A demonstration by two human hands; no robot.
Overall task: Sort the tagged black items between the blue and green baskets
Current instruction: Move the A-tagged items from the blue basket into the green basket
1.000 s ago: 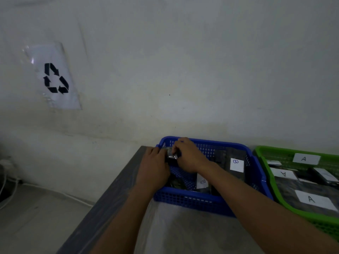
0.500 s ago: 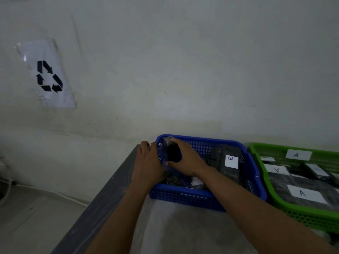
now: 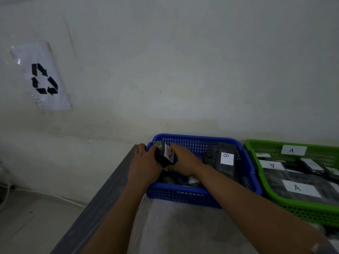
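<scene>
Turned so its tag shows, the black item is gripped by my left hand and right hand at the far-left corner of the blue basket, green basket to my right.

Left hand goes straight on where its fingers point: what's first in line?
The left hand points away, at the far-left corner of the blue basket, where it grips the black item. Straight on, probably that rim first, then the wall; depth is unclear.

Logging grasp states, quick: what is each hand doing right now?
Left hand: grips the tagged black item at the blue basket's far left corner.
Right hand: pinches the same item on its tag side.
</scene>
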